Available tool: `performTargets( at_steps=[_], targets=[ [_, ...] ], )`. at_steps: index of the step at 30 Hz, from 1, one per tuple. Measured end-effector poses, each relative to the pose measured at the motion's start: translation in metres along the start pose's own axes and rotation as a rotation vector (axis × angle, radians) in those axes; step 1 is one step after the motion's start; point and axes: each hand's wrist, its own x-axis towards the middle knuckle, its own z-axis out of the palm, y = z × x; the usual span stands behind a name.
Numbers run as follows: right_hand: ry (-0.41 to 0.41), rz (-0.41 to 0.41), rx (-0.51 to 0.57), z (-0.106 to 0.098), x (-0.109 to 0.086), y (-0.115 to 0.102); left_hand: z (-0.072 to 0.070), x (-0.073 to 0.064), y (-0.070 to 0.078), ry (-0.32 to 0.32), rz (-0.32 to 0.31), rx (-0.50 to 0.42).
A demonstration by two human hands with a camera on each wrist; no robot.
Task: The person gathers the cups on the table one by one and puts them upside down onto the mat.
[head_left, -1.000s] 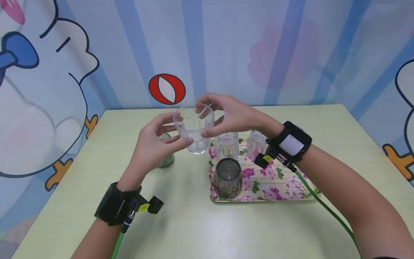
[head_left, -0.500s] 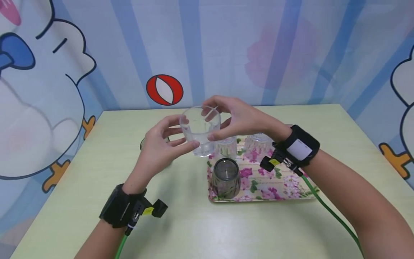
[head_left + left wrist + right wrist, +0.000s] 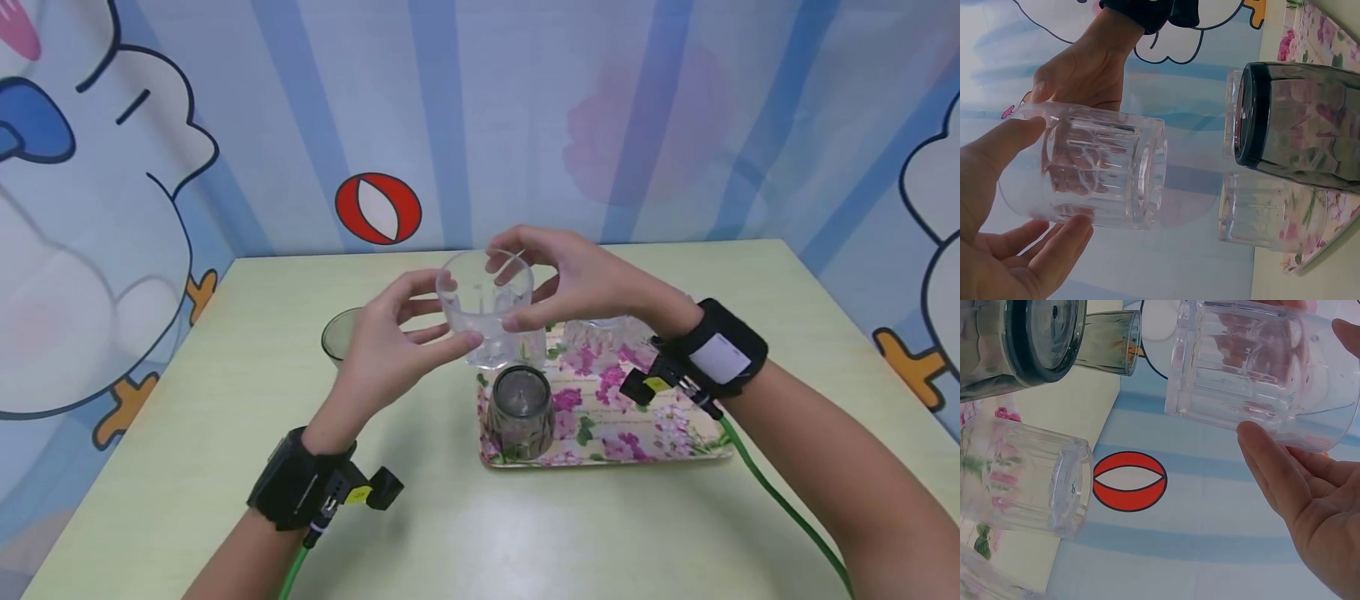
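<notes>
A clear drinking glass (image 3: 486,304) is held up with its rim at the top, over the back left part of the floral tray (image 3: 645,446). My left hand (image 3: 401,333) grips its left side between thumb and fingers. From the other side my right hand (image 3: 581,279) holds it, thumb low on the wall and fingers near the rim. The left wrist view shows fluted ridges on the lower half of the held glass (image 3: 1107,165). Just in front of it, a dark grey glass (image 3: 521,421) stands upside down on the tray.
Two more clear glasses stand upside down on the tray; one clear glass (image 3: 1260,209) shows in the left wrist view. A greenish glass (image 3: 339,335) stands on the table behind my left hand, mostly hidden. A printed curtain (image 3: 525,125) backs the table.
Both hands have carried the clear glass to the right and slightly down, from beside the tray to over its left part. The greenish glass's rim has come into sight left of my left hand.
</notes>
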Motion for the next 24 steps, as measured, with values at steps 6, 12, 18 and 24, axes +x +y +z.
performTargets(
  at_steps=[6,12,18,24],
  targets=[
    [0.013,0.009,-0.011,-0.001,-0.007,-0.001,0.005,0.0,0.0,-0.013,0.019,-0.019],
    [0.025,0.01,-0.02,-0.003,-0.013,-0.003,0.01,0.0,0.001,-0.022,0.028,-0.032],
    [0.033,0.018,-0.021,-0.004,-0.019,-0.002,0.015,0.0,0.002,-0.031,0.033,-0.032],
    [0.047,0.033,-0.029,-0.005,-0.027,0.0,0.021,-0.001,0.002,-0.043,0.04,-0.044]
  ],
)
